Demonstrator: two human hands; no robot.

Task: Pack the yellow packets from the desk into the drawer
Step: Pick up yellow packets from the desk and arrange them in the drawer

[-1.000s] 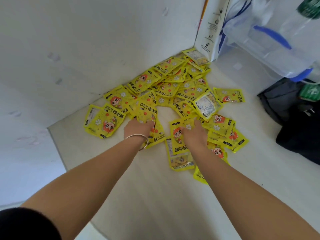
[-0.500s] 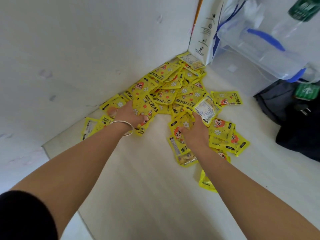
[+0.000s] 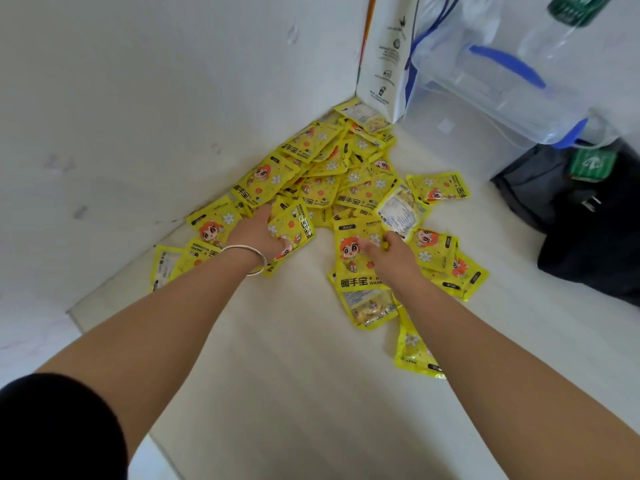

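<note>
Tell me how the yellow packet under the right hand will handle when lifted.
Probably light and floppy: the yellow packet lies flat and thin, its film creased. Its glossy face looks slippery, so it may slide when pushed.

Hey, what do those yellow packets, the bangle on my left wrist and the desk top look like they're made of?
The yellow packets look like thin glossy plastic film: sheen, crinkles, sealed edges. The bangle seems polished silvery metal, given its bright highlight. The desk is pale and matte with faint grain lines, perhaps laminate or painted board; I cannot tell which.
</note>
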